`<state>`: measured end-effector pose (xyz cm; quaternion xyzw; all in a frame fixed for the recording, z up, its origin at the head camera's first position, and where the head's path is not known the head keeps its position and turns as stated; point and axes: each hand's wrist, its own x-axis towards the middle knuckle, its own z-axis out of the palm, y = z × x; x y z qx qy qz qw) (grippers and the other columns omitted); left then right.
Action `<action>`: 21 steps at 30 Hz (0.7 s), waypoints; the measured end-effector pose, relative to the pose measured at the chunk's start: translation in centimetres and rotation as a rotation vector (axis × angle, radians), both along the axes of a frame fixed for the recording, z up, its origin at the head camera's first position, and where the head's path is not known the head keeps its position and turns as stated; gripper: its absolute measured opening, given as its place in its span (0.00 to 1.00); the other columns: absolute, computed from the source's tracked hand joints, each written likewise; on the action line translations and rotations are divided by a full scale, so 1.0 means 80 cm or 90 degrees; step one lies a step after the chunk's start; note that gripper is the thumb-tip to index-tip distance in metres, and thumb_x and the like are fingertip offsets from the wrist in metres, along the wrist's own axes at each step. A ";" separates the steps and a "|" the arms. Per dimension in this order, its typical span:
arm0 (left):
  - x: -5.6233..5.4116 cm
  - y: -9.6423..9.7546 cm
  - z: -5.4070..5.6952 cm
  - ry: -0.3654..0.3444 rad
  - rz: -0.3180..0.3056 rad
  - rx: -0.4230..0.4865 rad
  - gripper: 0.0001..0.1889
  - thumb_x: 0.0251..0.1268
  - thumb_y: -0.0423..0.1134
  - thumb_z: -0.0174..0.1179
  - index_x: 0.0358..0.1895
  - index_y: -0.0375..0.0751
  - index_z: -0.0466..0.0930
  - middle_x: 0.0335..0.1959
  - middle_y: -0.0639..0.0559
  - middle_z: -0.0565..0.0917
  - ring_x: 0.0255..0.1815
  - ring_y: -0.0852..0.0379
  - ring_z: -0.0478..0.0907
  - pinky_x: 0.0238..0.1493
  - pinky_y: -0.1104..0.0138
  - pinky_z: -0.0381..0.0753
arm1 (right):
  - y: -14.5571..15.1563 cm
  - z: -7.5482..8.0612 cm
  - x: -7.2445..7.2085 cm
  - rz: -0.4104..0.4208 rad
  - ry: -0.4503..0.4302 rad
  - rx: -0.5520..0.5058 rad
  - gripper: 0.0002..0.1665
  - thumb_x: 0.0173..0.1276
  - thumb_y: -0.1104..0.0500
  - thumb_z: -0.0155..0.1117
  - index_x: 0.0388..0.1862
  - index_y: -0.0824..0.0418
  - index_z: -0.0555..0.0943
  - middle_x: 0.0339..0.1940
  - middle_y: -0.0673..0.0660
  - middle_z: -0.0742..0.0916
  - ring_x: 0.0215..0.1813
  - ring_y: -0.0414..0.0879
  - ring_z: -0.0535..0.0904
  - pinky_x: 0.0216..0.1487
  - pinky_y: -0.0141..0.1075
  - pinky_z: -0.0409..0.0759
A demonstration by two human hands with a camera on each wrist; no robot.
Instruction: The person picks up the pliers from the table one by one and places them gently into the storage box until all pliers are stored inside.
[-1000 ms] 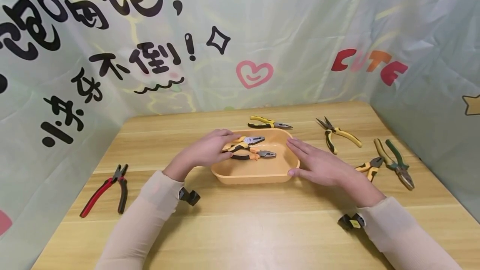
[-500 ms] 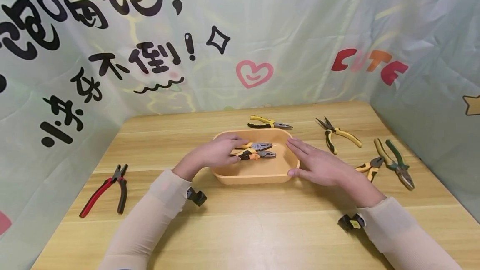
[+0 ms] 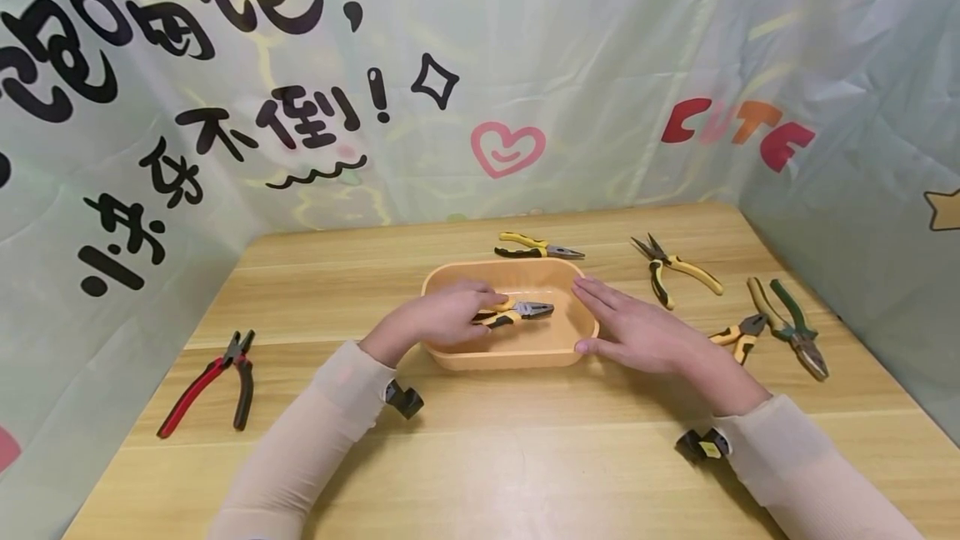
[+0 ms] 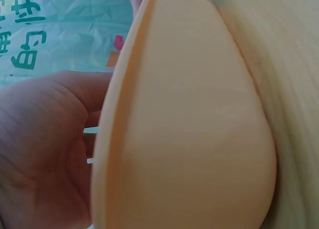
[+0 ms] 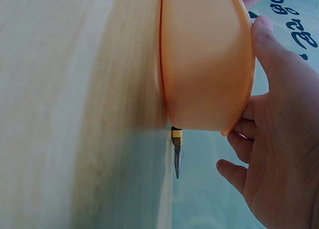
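Observation:
In the head view my left hand reaches into a light-orange plastic basket and grips the yellow-and-black handles of combination pliers. Their steel nose points right, low over the basket floor. The orange-and-black pliers seen earlier in the basket are hidden now. My right hand rests against the basket's right end, fingers extended along the rim. From the right wrist view, that hand's thumb and fingers touch the rim. The basket wall covers the left hand's fingers in the left wrist view.
Long-nose pliers lie behind the basket, and another yellow-handled pair lies open to the right. Yellow-black pliers and green-handled pliers are beyond my right hand. Red-and-black pliers lie at left. A printed cloth surrounds the table.
My left hand has moved right and slightly toward me inside the basket, shifting the yellow-and-black pliers with it, over the orange-and-black pair. The right hand has stayed at the rim.

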<state>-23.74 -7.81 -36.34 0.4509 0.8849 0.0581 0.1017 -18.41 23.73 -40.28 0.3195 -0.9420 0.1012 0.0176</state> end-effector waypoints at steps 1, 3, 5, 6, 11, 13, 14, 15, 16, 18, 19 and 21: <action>0.001 0.001 -0.001 -0.002 -0.002 -0.002 0.29 0.69 0.42 0.59 0.71 0.39 0.67 0.67 0.40 0.71 0.68 0.45 0.67 0.69 0.57 0.62 | 0.000 0.000 0.000 0.000 -0.001 -0.001 0.54 0.70 0.29 0.50 0.79 0.64 0.51 0.80 0.62 0.54 0.77 0.57 0.51 0.72 0.51 0.58; 0.001 0.003 -0.003 -0.008 -0.005 -0.007 0.29 0.69 0.42 0.59 0.72 0.39 0.67 0.67 0.40 0.71 0.69 0.45 0.66 0.70 0.56 0.61 | 0.000 0.000 0.000 -0.001 -0.003 -0.001 0.54 0.70 0.29 0.50 0.79 0.64 0.51 0.80 0.62 0.54 0.77 0.57 0.52 0.71 0.51 0.58; 0.001 0.004 -0.005 -0.006 -0.011 -0.011 0.29 0.69 0.42 0.59 0.71 0.38 0.67 0.67 0.41 0.72 0.68 0.46 0.67 0.69 0.57 0.62 | -0.001 0.001 0.000 -0.001 -0.005 -0.001 0.54 0.70 0.29 0.50 0.79 0.63 0.51 0.80 0.61 0.54 0.77 0.57 0.52 0.71 0.52 0.58; 0.001 0.005 -0.007 -0.007 -0.013 -0.013 0.29 0.70 0.42 0.59 0.71 0.38 0.67 0.67 0.41 0.72 0.69 0.46 0.66 0.70 0.57 0.61 | -0.001 0.001 0.000 -0.001 -0.005 0.000 0.54 0.70 0.29 0.49 0.80 0.63 0.50 0.80 0.61 0.54 0.77 0.57 0.51 0.71 0.52 0.58; -0.001 0.007 -0.014 -0.013 -0.020 -0.022 0.29 0.70 0.42 0.59 0.71 0.39 0.67 0.68 0.44 0.72 0.70 0.48 0.65 0.70 0.58 0.61 | -0.001 0.001 0.000 -0.001 -0.006 0.004 0.54 0.70 0.29 0.49 0.80 0.62 0.49 0.80 0.61 0.53 0.78 0.57 0.51 0.71 0.51 0.58; -0.001 0.008 -0.016 -0.020 -0.019 -0.029 0.28 0.70 0.43 0.58 0.72 0.40 0.67 0.69 0.46 0.71 0.71 0.49 0.64 0.70 0.58 0.60 | -0.001 0.002 0.000 -0.001 -0.006 0.005 0.54 0.70 0.29 0.48 0.80 0.62 0.49 0.80 0.61 0.53 0.78 0.57 0.51 0.71 0.52 0.58; -0.001 0.008 -0.017 -0.026 -0.018 -0.031 0.28 0.71 0.43 0.58 0.72 0.41 0.67 0.69 0.47 0.70 0.71 0.49 0.64 0.71 0.57 0.60 | -0.001 0.002 0.000 -0.001 -0.006 0.005 0.54 0.70 0.29 0.48 0.80 0.62 0.50 0.80 0.61 0.53 0.78 0.57 0.51 0.71 0.52 0.58; -0.001 0.008 -0.018 -0.030 -0.018 -0.034 0.28 0.71 0.43 0.58 0.72 0.41 0.67 0.70 0.47 0.70 0.71 0.49 0.63 0.71 0.57 0.60 | -0.001 0.002 0.000 -0.001 -0.005 0.005 0.54 0.70 0.29 0.49 0.80 0.63 0.50 0.80 0.61 0.53 0.78 0.57 0.51 0.71 0.52 0.58; -0.001 0.009 -0.019 -0.033 -0.017 -0.036 0.28 0.71 0.43 0.58 0.72 0.42 0.67 0.70 0.48 0.70 0.71 0.49 0.63 0.70 0.57 0.60 | -0.001 0.002 0.000 -0.001 -0.005 0.005 0.54 0.70 0.29 0.49 0.80 0.63 0.50 0.80 0.62 0.53 0.78 0.57 0.51 0.71 0.52 0.58; -0.001 0.010 -0.021 -0.041 -0.019 -0.035 0.28 0.71 0.43 0.58 0.72 0.42 0.67 0.70 0.50 0.70 0.72 0.50 0.63 0.70 0.57 0.60 | -0.001 0.002 0.000 -0.002 -0.005 0.006 0.54 0.70 0.29 0.48 0.80 0.63 0.50 0.80 0.61 0.53 0.78 0.57 0.51 0.71 0.52 0.58; -0.001 0.010 -0.021 -0.044 -0.020 -0.035 0.28 0.71 0.43 0.58 0.72 0.42 0.67 0.70 0.50 0.70 0.72 0.50 0.63 0.70 0.58 0.61 | -0.001 0.002 0.000 -0.002 -0.005 0.006 0.54 0.70 0.29 0.48 0.79 0.63 0.50 0.80 0.61 0.53 0.78 0.57 0.51 0.71 0.52 0.58; -0.001 0.011 -0.022 -0.049 -0.022 -0.034 0.28 0.71 0.42 0.58 0.72 0.42 0.67 0.70 0.50 0.70 0.72 0.50 0.62 0.70 0.58 0.60 | -0.001 0.001 0.000 -0.002 -0.005 0.006 0.54 0.70 0.29 0.49 0.80 0.63 0.50 0.80 0.61 0.53 0.78 0.57 0.50 0.71 0.52 0.58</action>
